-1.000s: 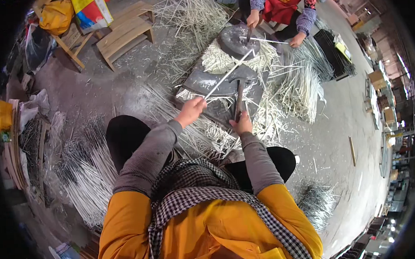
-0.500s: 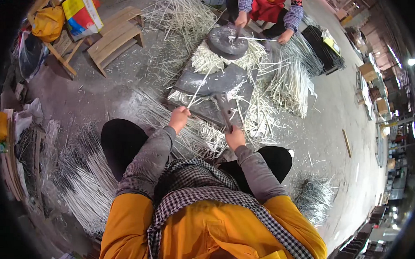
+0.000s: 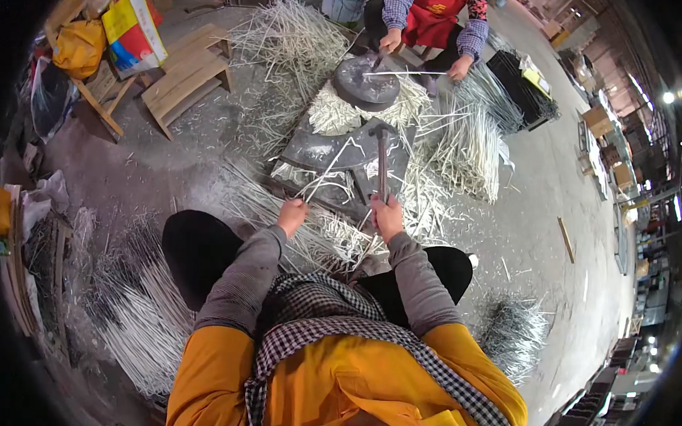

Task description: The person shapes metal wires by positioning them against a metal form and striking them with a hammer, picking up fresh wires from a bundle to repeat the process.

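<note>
My left hand [image 3: 292, 216] is closed around the lower end of a thin whitish metal rod [image 3: 326, 173]. The rod slants up to the right, and its far end is bent over above a dark, curved metal block [image 3: 316, 151]. My right hand [image 3: 387, 216] grips the handle of a hammer [image 3: 383, 159], whose head is raised towards the camera and seen over the block's right part. Bent pale strips [image 3: 419, 203] lie heaped around and beneath the block.
Across from me, a co-worker's hands [image 3: 460, 68] hold a rod and a hammer at a round dark block [image 3: 365, 84]. Rod bundles lie at left [image 3: 145, 310], right [image 3: 516, 331] and far right [image 3: 470, 148]. Wooden benches [image 3: 186, 87] stand at upper left.
My hammer has lifted off the block, its head now upright and nearer me. The rod's far end now shows a bend. My left hand has moved slightly down.
</note>
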### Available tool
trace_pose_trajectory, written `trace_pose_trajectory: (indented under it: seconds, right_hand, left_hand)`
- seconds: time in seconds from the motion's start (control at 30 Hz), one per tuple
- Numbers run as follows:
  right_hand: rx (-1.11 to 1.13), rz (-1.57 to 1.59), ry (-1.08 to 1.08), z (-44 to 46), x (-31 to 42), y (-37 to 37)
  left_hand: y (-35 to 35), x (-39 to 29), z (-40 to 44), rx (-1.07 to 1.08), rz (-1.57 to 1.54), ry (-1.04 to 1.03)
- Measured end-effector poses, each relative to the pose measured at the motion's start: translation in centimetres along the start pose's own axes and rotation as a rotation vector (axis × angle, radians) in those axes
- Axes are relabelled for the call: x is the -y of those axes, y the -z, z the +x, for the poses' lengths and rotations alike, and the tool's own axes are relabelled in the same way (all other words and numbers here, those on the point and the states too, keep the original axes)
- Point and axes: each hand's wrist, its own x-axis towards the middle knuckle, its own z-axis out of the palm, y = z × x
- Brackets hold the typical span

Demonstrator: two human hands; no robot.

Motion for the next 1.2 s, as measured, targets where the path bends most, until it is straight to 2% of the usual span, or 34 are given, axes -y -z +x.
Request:
trace_pose_trajectory:
  seconds: [0.07, 0.13, 0.2, 0.37, 0.47, 0.5, 0.6, 0.63, 0.73, 0.77, 0.87, 0.9, 1.0, 1.03, 1.13, 1.2]
  right_hand:
    - [-0.078, -0.138, -0.052, 1.2, 0.6, 0.0]
    - [-0.091, -0.171, -0.042, 3.5, -2.2, 0.4]
    - [-0.116, -0.255, -0.038, 5.6, -5.5, 1.0]
    - [-0.143, -0.321, -0.093, 6.2, -2.6, 0.1]
    - [-0.257, -0.002, 0.405, 6.6, -1.5, -0.8]
    - [-0.262, -0.005, 0.392, 6.2, -2.2, -0.6]
    - [-0.348, -0.385, 0.622, 5.5, -3.0, -0.4]
    - [-0.349, -0.386, 0.629, 5.8, -4.0, 0.1]
    - [-0.232, -0.717, 0.059, 8.5, -8.0, 2.2]
    - [-0.225, -0.723, 0.056, 8.1, -7.1, 1.8]
    - [-0.254, -0.256, 0.208, 5.1, -0.8, -0.1]
    - [-0.260, -0.259, 0.198, 4.7, -1.7, 0.3]
    - [-0.348, -0.798, 0.409, 4.9, -4.0, 0.8]
    - [-0.353, -0.793, 0.420, 4.9, -3.9, 0.9]
    - [-0.290, -0.766, 0.146, 4.7, -3.5, 1.0]
    - [-0.274, -0.658, 0.182, 4.0, -2.1, 0.7]
  left_hand:
    - [-0.5, 2.5, 0.7, -0.031, 0.058, -0.050]
    - [-0.8, 4.1, 1.6, -0.097, 0.151, -0.140]
    - [-0.5, 2.6, 1.3, -0.080, 0.154, -0.113]
    - [-0.6, 2.9, 1.7, -0.049, 0.103, -0.046]
    - [-0.6, 3.6, 1.9, -0.053, 0.076, -0.029]
    - [-0.6, 3.5, 1.8, -0.054, 0.079, -0.026]
    - [-0.3, 2.7, 1.6, -0.050, 0.100, -0.056]
    - [-0.2, 2.7, 1.5, -0.046, 0.114, -0.078]
    - [-0.2, 2.0, 2.1, -0.086, 0.161, -0.124]
    - [-0.5, 2.3, 1.7, -0.116, 0.199, -0.126]
    - [-0.8, 2.5, 1.0, -0.123, 0.226, -0.107]
    - [-0.6, 2.2, 0.8, -0.114, 0.216, -0.095]
    - [-0.5, 1.8, 1.0, -0.120, 0.241, -0.116]
    - [-0.6, 1.9, 1.0, -0.130, 0.272, -0.130]
    - [-0.2, 1.3, 1.7, -0.152, 0.259, -0.123]
    - [-0.7, 1.8, 1.0, -0.119, 0.187, -0.072]
